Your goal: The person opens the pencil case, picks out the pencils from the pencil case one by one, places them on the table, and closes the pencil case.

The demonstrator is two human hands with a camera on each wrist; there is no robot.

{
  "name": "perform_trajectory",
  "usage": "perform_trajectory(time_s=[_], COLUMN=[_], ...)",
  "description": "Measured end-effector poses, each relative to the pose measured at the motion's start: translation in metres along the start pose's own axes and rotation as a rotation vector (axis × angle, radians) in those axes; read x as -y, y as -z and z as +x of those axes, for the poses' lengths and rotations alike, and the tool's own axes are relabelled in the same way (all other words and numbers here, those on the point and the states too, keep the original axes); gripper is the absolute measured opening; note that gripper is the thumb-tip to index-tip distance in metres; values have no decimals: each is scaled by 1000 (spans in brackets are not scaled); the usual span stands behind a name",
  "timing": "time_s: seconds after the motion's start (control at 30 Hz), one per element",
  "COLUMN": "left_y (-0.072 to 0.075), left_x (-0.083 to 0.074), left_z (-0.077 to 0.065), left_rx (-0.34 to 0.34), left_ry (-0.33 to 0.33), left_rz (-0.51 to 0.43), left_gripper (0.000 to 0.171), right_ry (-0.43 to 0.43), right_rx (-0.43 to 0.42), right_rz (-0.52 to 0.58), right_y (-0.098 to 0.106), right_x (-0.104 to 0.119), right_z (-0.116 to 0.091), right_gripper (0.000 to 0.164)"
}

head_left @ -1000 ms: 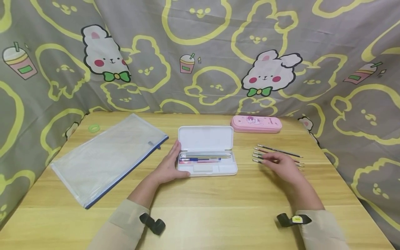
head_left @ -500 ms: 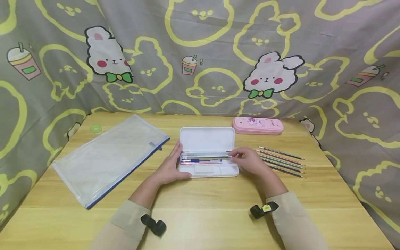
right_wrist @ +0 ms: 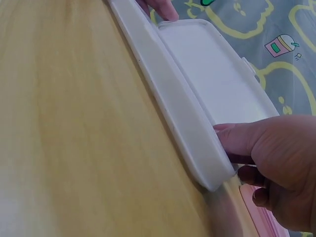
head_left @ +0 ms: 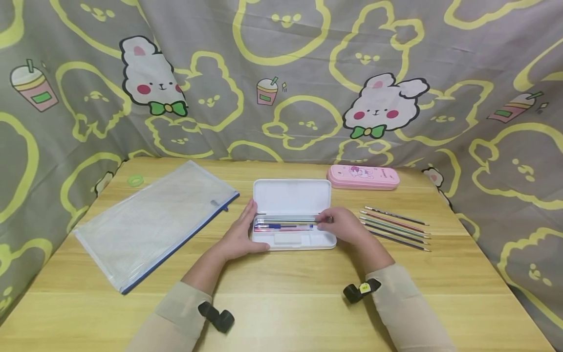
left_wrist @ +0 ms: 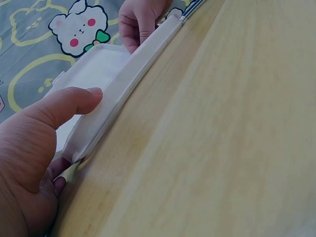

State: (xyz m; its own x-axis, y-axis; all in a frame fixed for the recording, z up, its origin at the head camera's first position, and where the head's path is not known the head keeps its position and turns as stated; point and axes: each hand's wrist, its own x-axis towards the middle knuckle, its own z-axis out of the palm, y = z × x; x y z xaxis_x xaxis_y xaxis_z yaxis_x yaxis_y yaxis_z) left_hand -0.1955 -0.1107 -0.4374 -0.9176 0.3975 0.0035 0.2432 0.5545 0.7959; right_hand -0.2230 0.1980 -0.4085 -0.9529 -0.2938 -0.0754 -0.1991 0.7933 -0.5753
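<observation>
A white pencil case (head_left: pixel 291 196) lies open with its lid tipped back. Pencils (head_left: pixel 286 221), blue and red pens (head_left: pixel 281 227) and a white eraser (head_left: pixel 288 238) lie in it. My left hand (head_left: pixel 237 237) grips the case's left end, thumb (left_wrist: pixel 81 101) over the front wall and fingers around the end. Inside the right end, my right hand (head_left: pixel 343 226) pinches the ends of the pencils between thumb and fingers; how many it holds I cannot tell. In the right wrist view the thumb (right_wrist: pixel 239 138) reaches over the case wall, which hides the fingertips.
Several loose pencils (head_left: pixel 396 229) lie side by side to the right. A closed pink pencil case (head_left: pixel 364 177) stands behind them. To the left are a clear zip pouch (head_left: pixel 158 225) with a blue edge and a green ring (head_left: pixel 135 181). A patterned curtain (head_left: pixel 303 58) borders the wooden table (head_left: pixel 290 298).
My right hand has moved left from the loose pencils to the case, then slightly further in over the pencil ends. The left hand stays on the case.
</observation>
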Motion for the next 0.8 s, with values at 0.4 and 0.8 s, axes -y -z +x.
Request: perform_trajectory(time_s=[0.4,0.8], left_y=[-1,0], left_x=[1,-1], left_z=[1,1], left_rx=[3,8], left_ry=[4,-1], left_rz=[-2,-6], left_gripper=[124,124], right_ry=[19,12], right_rx=[45,-16], right_rz=[-149,-60], right_y=[-1,-5], right_x=[12,7], right_z=[4,-1], right_gripper=[15,17])
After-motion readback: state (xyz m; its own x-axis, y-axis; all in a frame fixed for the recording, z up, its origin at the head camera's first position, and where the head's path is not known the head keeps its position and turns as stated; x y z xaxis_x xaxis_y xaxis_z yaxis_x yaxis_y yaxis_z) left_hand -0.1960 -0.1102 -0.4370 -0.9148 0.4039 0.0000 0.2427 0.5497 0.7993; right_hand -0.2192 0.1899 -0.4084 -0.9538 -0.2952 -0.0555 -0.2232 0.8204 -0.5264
